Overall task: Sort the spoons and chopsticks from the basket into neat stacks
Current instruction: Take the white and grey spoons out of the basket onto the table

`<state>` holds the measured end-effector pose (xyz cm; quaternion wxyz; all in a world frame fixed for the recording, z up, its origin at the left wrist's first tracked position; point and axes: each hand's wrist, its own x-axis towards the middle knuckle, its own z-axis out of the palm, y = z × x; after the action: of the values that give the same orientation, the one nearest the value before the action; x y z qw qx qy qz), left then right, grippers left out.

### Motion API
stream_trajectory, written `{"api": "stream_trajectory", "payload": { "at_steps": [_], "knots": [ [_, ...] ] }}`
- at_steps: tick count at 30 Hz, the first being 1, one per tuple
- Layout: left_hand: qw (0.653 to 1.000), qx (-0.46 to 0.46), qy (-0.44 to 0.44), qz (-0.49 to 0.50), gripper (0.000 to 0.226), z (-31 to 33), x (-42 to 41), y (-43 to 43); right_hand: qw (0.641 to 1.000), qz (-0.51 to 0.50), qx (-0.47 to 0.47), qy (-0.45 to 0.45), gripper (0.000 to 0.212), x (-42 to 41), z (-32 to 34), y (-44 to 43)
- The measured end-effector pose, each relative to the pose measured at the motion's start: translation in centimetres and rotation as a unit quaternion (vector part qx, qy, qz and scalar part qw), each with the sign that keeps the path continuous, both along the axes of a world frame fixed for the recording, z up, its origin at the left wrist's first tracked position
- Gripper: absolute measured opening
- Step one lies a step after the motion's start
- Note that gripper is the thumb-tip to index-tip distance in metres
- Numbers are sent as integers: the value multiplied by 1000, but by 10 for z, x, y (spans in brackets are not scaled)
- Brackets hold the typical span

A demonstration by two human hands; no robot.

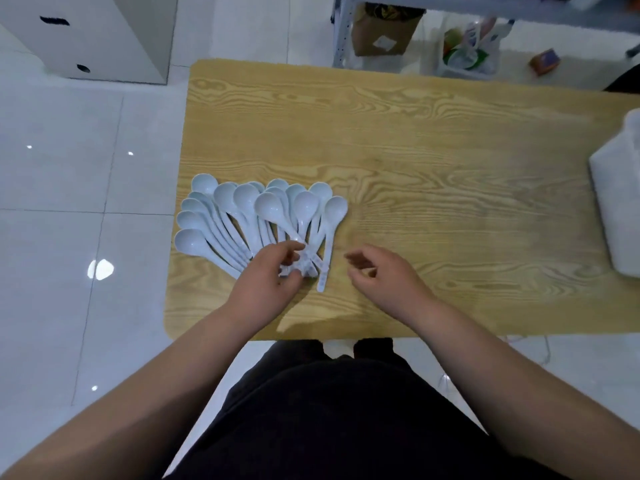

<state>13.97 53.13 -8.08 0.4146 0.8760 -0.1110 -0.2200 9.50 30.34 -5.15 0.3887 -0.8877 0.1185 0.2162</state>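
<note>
Several pale blue plastic spoons (242,209) lie fanned out on the left part of the wooden table (433,150), bowls pointing away, handles meeting near the front. My left hand (270,275) pinches the gathered handle ends between thumb and fingers. The rightmost spoon (332,216) lies slightly apart, its handle reaching closest to the table's front edge. Just right of the handles, my right hand (377,271) hovers with loosely curled fingers and holds nothing. No chopsticks are in view.
A white container (620,195), cut off by the frame, stands at the table's right edge. Beyond the table are a white cabinet (104,36), a metal shelf with a cardboard box (384,29) and a clear bin of items (471,53). White tiled floor lies to the left.
</note>
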Motion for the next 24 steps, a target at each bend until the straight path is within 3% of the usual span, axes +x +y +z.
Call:
{"api": "stream_trajectory", "payload": {
  "at_steps": [3, 8, 17, 24],
  "knots": [
    [998, -31, 38, -50, 33, 11, -25, -26, 992, -110, 53, 3, 18, -54, 23, -41],
    [988, -30, 51, -140, 38, 32, -54, -95, 968, -234, 95, -13, 24, -151, 42, -110],
    [985, -47, 17, -162, 33, 72, -140, -276, 941, -325, 92, -37, 23, -324, 57, -248],
    [979, -46, 17, -197, 36, 82, -200, -391, 917, -384, 87, -59, 23, -389, 59, -352]
  ]
}}
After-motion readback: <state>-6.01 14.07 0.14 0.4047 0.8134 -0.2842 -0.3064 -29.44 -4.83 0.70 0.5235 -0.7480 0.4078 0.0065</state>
